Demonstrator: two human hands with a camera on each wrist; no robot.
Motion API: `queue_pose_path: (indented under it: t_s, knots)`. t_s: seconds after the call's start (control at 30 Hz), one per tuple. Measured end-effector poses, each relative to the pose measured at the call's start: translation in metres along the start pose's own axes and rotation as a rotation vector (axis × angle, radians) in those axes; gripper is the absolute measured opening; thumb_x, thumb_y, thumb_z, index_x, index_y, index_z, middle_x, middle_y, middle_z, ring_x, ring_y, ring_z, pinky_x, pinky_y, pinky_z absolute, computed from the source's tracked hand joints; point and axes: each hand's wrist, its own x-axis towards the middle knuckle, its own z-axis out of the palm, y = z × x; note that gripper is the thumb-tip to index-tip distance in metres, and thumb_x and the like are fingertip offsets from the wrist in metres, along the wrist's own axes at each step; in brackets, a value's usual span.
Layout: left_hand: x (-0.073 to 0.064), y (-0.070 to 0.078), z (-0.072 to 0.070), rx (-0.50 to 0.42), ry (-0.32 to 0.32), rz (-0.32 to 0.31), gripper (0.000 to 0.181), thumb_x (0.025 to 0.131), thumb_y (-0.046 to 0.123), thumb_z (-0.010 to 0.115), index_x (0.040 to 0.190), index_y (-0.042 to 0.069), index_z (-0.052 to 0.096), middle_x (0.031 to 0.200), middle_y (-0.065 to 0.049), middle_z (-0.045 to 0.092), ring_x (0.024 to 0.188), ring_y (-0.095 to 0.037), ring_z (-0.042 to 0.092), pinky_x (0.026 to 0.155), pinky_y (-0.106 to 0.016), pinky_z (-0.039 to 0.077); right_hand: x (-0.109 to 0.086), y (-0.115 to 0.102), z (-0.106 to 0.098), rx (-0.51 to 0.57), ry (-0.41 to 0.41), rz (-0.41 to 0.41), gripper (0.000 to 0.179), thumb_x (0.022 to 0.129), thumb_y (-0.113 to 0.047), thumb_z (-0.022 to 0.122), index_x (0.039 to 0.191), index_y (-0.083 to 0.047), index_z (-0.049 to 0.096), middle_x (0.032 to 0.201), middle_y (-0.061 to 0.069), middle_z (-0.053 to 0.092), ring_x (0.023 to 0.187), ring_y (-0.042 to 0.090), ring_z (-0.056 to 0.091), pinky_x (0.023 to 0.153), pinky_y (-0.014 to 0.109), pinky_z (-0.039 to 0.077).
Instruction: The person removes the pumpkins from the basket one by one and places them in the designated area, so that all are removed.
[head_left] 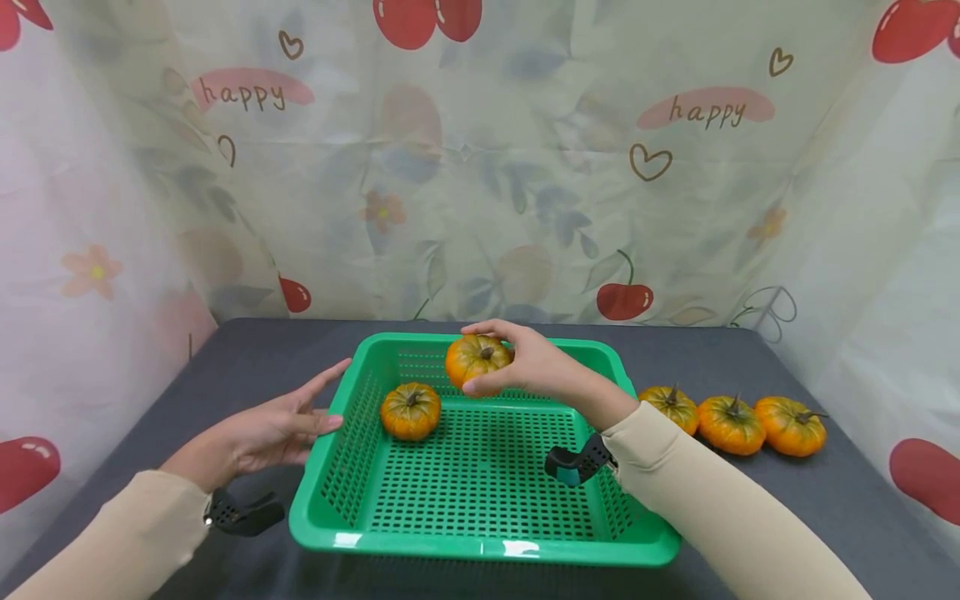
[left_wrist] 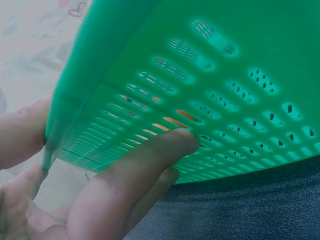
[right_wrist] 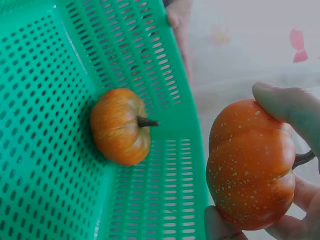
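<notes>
My right hand (head_left: 536,362) grips a small orange pumpkin (head_left: 474,360) above the far part of a green plastic basket (head_left: 480,546). Thumb and fingers lie on opposite sides of this pumpkin (right_wrist: 250,167) in the right wrist view, its dark stem facing the palm. Inside the basket, near its left wall, sits a second small pumpkin (head_left: 410,412), stem up. My left hand (head_left: 270,433) holds the basket's left side. In the left wrist view its thumb is at the rim and its fingers (left_wrist: 145,165) lie against the slotted outer wall (left_wrist: 225,75).
Three more small pumpkins, a left one (head_left: 670,407), a middle one (head_left: 731,425) and a right one (head_left: 789,427), stand in a row on the dark tabletop (head_left: 697,354) right of the basket. A patterned curtain (head_left: 465,208) hangs behind and beside the table.
</notes>
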Motion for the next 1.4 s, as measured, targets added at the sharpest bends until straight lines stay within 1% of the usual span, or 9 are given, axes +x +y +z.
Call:
queue_pose_path:
  t_s: [0.1,0.27,0.47,0.67,0.87,1.1,1.2,1.3,1.4]
  knots:
    - [0.000,0.000,0.000,0.000,0.001,0.003,0.090,0.100,0.009,0.052,0.152,0.041,-0.014,0.152,-0.031,0.027,0.115,-0.037,0.061,0.093,-0.057,0.050,-0.005,-0.008,-0.005,0.007,0.007,-0.009,0.068,0.077,-0.024,0.082,0.137,-0.030,0.050,0.127,0.004,0.053,0.101,0.025,0.061,0.081,0.038,0.057]
    - [-0.001,0.001,-0.001,-0.001,-0.001,0.005,0.090,0.100,0.009,0.052,0.152,0.041,-0.014,0.151,-0.030,0.029,0.114,-0.037,0.062,0.093,-0.056,0.050,-0.017,-0.018,-0.015,0.019,0.024,-0.026,0.067,0.078,-0.022,0.082,0.136,-0.031,0.051,0.128,0.003,0.054,0.111,0.027,0.055,0.083,0.038,0.057]
    - [0.000,0.000,0.000,0.001,0.003,0.002,0.090,0.100,0.010,0.052,0.152,0.041,-0.014,0.151,-0.030,0.028,0.115,-0.037,0.062,0.093,-0.057,0.050,-0.034,-0.026,-0.030,-0.073,0.074,-0.032,0.068,0.078,-0.026,0.082,0.137,-0.034,0.050,0.128,0.002,0.055,0.117,0.027,0.052,0.082,0.034,0.055]
    - [0.000,0.000,0.000,0.004,0.004,0.002,0.090,0.100,0.009,0.052,0.152,0.041,-0.014,0.151,-0.030,0.028,0.115,-0.037,0.061,0.093,-0.057,0.050,-0.053,-0.030,-0.046,-0.161,0.128,-0.033,0.069,0.079,-0.029,0.081,0.139,-0.033,0.048,0.132,0.003,0.054,0.130,0.030,0.044,0.088,0.038,0.054]
    - [0.001,-0.002,-0.001,0.006,-0.001,0.001,0.090,0.100,0.009,0.052,0.152,0.041,-0.014,0.151,-0.030,0.030,0.117,-0.038,0.060,0.093,-0.058,0.049,-0.075,-0.029,-0.061,-0.180,0.171,-0.041,0.070,0.081,-0.030,0.080,0.142,-0.031,0.045,0.139,0.003,0.050,0.139,0.033,0.035,0.100,0.049,0.048]
    - [0.000,-0.001,0.001,0.009,0.009,0.000,0.091,0.099,0.010,0.054,0.152,0.042,-0.014,0.150,-0.030,0.031,0.117,-0.038,0.060,0.093,-0.058,0.050,-0.101,-0.026,-0.077,-0.208,0.248,-0.023,0.071,0.083,-0.032,0.078,0.144,-0.032,0.042,0.155,0.001,0.028,0.143,0.037,0.025,0.110,0.061,0.033]
    - [0.000,-0.001,0.001,0.008,0.008,-0.001,0.092,0.099,0.009,0.054,0.152,0.042,-0.014,0.149,-0.030,0.032,0.116,-0.038,0.060,0.094,-0.057,0.050,-0.110,-0.022,-0.084,-0.224,0.282,-0.029,0.070,0.084,-0.031,0.077,0.144,-0.032,0.041,0.155,0.001,0.029,0.142,0.038,0.027,0.109,0.060,0.034]
    - [0.001,-0.001,0.001,0.007,0.008,-0.001,0.093,0.099,0.009,0.055,0.152,0.042,-0.014,0.147,-0.029,0.036,0.115,-0.037,0.061,0.093,-0.057,0.051,-0.119,-0.016,-0.090,-0.234,0.314,-0.029,0.069,0.085,-0.029,0.076,0.145,-0.030,0.041,0.152,0.002,0.033,0.139,0.038,0.032,0.103,0.057,0.041]
    - [0.000,0.000,0.000,0.007,0.005,-0.002,0.093,0.099,0.009,0.054,0.152,0.041,-0.015,0.146,-0.028,0.039,0.114,-0.036,0.062,0.093,-0.056,0.051,-0.125,-0.009,-0.094,-0.238,0.345,-0.025,0.069,0.086,-0.026,0.075,0.145,-0.026,0.040,0.150,0.006,0.035,0.137,0.038,0.034,0.104,0.060,0.038]
